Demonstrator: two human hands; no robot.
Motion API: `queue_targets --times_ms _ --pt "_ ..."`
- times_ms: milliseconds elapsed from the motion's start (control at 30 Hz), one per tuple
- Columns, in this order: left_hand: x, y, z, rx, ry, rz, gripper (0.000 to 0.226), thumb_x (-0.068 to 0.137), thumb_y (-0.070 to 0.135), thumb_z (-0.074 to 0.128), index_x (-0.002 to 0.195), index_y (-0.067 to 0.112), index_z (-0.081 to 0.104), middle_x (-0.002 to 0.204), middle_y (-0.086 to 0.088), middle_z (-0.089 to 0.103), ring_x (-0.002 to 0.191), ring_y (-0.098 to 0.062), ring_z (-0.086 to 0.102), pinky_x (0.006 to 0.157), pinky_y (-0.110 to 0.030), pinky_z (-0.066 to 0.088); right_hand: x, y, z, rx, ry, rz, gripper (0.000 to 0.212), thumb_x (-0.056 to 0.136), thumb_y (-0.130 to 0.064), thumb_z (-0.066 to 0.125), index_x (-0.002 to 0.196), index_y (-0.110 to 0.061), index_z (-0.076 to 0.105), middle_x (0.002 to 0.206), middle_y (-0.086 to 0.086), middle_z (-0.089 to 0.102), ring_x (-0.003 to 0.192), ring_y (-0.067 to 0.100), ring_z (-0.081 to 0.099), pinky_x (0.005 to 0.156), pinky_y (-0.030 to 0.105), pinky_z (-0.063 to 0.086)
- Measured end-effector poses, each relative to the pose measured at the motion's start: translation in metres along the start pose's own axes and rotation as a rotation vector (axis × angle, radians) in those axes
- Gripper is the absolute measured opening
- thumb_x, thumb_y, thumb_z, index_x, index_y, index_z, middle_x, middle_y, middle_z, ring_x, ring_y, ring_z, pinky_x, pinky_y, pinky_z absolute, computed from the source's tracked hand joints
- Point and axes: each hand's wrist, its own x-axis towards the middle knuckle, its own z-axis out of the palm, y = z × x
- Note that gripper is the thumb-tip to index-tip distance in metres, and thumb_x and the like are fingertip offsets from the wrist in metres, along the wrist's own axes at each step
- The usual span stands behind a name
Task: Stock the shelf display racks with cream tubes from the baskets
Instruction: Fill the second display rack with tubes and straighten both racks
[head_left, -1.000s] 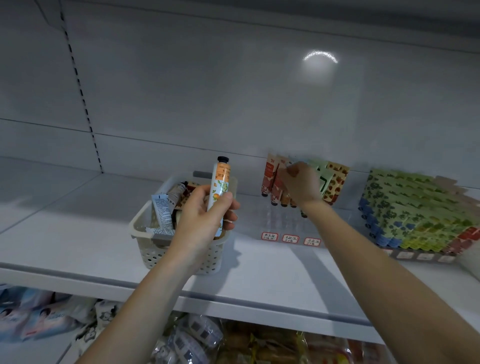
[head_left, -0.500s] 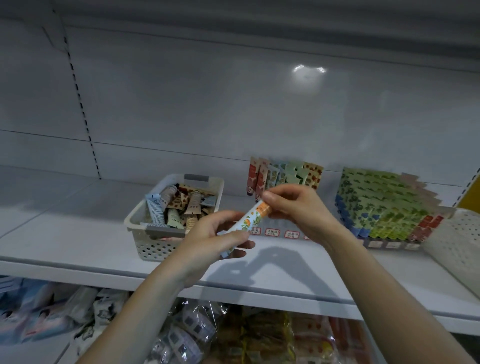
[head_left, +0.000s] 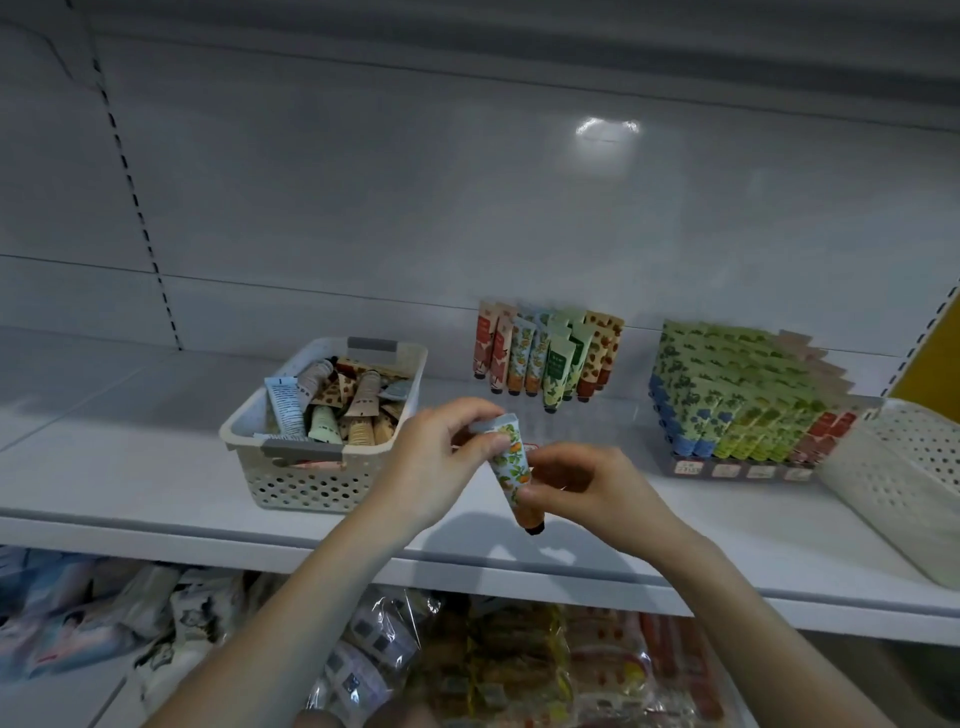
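Observation:
Both hands hold one cream tube (head_left: 511, 467) with an orange-fruit print, cap end down, above the front of the white shelf (head_left: 156, 467). My left hand (head_left: 441, 457) pinches its flat crimped top. My right hand (head_left: 587, 483) grips its lower half. A white perforated basket (head_left: 291, 483) holding several mixed tubes stands to the left. Behind the hands, a clear display rack (head_left: 597, 415) carries several upright tubes (head_left: 545, 358) along its back rows. A second rack (head_left: 743, 470) to the right is packed with green, blue and red tubes.
Another white perforated basket (head_left: 904, 478) sits at the far right edge of the shelf. The shelf below holds packaged goods in clear wrappers (head_left: 467, 665). The grey back panel (head_left: 363, 208) rises behind the racks.
The tube has been turned from upright in my left hand to cap-down between both hands. My right hand came back from the rack and took hold of it. The view shifted lower.

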Motion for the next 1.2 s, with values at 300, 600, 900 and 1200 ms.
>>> queue_targets --times_ms 300,600,900,1200 --pt "0.008 -0.042 0.033 0.208 0.033 -0.08 0.034 0.094 0.016 0.054 0.128 0.011 0.051 0.116 0.001 0.059 0.103 -0.01 0.056 0.082 -0.009 0.04 0.029 0.028 -0.013 -0.266 0.319 0.102 0.012 0.08 -0.019 0.071 0.07 -0.023 0.066 0.054 -0.021 0.062 0.053 0.0 0.057 0.057 0.021 0.049" --pt "-0.002 -0.114 0.048 0.656 -0.179 -0.112 0.028 0.097 0.026 0.042 0.112 0.006 0.056 0.113 -0.006 0.056 0.108 -0.02 0.051 0.086 -0.023 0.037 0.127 0.062 -0.015 -0.185 0.723 0.27 0.024 0.08 -0.01 0.062 0.059 -0.003 0.054 0.051 0.008 0.04 0.048 0.013 0.026 0.037 0.018 0.018" --pt "-0.007 -0.125 0.05 0.623 -0.09 -0.061 0.032 0.097 0.029 0.042 0.119 0.012 0.058 0.118 -0.002 0.057 0.108 -0.015 0.05 0.093 -0.023 0.04 0.149 0.087 0.0 -0.252 0.689 0.39 0.028 0.087 -0.009 0.055 0.06 -0.005 0.047 0.054 0.004 0.042 0.05 0.015 0.034 0.046 0.027 0.022" --pt "-0.009 -0.13 0.053 0.605 -0.052 -0.037 0.03 0.096 0.027 0.045 0.116 0.011 0.061 0.115 -0.002 0.059 0.106 -0.014 0.052 0.09 -0.023 0.041 0.158 0.092 -0.002 -0.378 0.612 0.424 0.043 0.091 -0.009 0.052 0.052 -0.015 0.036 0.053 0.001 0.038 0.047 0.012 0.032 0.042 0.024 0.023"
